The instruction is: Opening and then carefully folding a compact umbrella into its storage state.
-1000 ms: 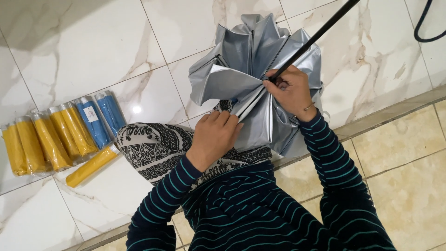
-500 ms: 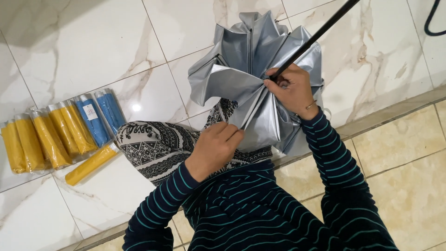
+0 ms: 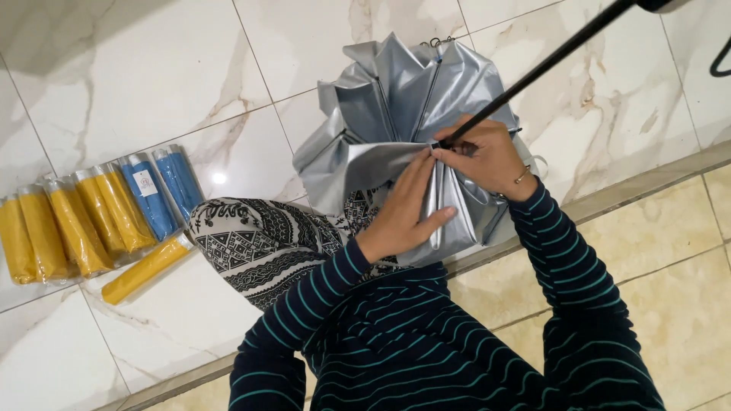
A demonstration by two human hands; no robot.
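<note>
Several panels of the silver umbrella canopy (image 3: 396,106) remain loose and unfolded. Right hand (image 3: 487,156) grips the black shaft (image 3: 563,53); left hand (image 3: 403,213), fingers extended, smooths one pleat.

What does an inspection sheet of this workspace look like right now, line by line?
Surface: white marbled floor tiles, with a beige tiled strip nearer the person.
Job's things: silver umbrella canopy, half-collapsed in folds; black shaft slanting to the upper right.
Clutter: row of folded umbrellas in sleeves, yellow ones and blue ones, plus one yellow sleeve lying apart; black-and-white patterned cloth under the canopy.
Grippers: left hand flat against a canopy fold; right hand gripping where shaft meets canopy.
Cables: a black curved piece at the right edge, kind unclear.
Surroundings: nothing seen.
</note>
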